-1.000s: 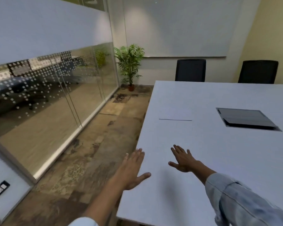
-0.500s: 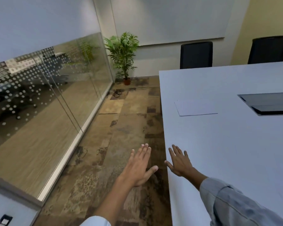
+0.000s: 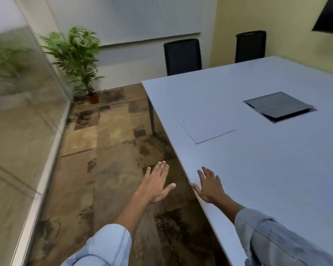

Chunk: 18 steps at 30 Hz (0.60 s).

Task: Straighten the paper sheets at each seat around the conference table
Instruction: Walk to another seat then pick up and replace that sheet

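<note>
Your right hand (image 3: 210,186) is flat on the conference table (image 3: 267,169), right at its near-left edge, fingers straight and slightly spread, thumb out along the rim, gripping nothing. Your left hand (image 3: 155,184) hangs over the floor (image 3: 108,150) just left of that edge, palm down, fingers straight and close together, thumb spread toward the table, also holding nothing and not touching the top. Both sleeves are pale blue, rolled up on the forearms. The paper sheet (image 3: 207,129) lies flat on the table farther along the left side, well beyond both hands, a little in from the edge; its sides run skewed to the table edge, near corner pointing toward you. White on white, so only its outline shows; can't tell if it's one sheet or several. Right of it, toward the table middle, there's a dark recessed cable hatch (image 3: 279,106) with one flap partly lifted. Two black chairs (image 3: 183,56) stand at the far end against the wall. Potted plant (image 3: 75,56) sits in the far-left corner beside the glass partition (image 3: 17,112). A dark screen corner shows top right on the yellow wall
</note>
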{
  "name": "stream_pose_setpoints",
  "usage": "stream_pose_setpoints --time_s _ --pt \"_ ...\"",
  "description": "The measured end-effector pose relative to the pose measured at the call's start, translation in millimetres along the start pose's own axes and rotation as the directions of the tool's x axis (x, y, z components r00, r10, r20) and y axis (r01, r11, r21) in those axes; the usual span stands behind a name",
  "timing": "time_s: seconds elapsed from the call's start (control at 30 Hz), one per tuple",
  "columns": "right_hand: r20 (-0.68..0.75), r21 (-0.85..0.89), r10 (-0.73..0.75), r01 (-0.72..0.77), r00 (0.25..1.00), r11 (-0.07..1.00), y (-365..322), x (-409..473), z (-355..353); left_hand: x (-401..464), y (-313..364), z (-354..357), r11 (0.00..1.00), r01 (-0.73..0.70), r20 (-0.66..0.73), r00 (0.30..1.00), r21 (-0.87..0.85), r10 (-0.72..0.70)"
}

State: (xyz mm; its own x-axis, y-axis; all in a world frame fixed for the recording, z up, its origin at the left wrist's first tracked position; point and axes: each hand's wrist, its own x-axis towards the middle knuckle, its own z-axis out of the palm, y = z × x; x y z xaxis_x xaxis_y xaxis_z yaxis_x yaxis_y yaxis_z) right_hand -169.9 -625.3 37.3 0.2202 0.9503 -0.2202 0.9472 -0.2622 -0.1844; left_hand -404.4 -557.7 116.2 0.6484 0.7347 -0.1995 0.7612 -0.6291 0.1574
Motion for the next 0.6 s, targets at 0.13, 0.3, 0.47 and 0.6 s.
stream_pose_setpoints --time_s 0.13,0.3,0.47,0.6 --pt "-0.037 0.047 0.152 -0.15 0.988 0.988 -4.0 62.4 -8.7 82.4 -39.5 -10.7 0.992 -0.122 0.042 0.992 0.019 0.121" --pt "-0.058 0.232 0.386 -0.364 0.921 0.902 -12.4 124.1 -32.9 188.7 -73.4 -40.2 0.965 -0.26 0.124 0.959 0.031 0.254" --pt "-0.036 0.42 0.598 -0.531 0.801 0.736 -13.1 178.0 -53.9 281.4 -96.9 -58.6 0.945 -0.325 0.207 0.922 -0.046 0.327" --pt "0.021 0.497 0.693 -0.609 0.721 0.618 -1.0 232.3 -50.2 360.7 -112.6 -54.6 0.925 -0.339 0.297 0.877 -0.173 0.377"
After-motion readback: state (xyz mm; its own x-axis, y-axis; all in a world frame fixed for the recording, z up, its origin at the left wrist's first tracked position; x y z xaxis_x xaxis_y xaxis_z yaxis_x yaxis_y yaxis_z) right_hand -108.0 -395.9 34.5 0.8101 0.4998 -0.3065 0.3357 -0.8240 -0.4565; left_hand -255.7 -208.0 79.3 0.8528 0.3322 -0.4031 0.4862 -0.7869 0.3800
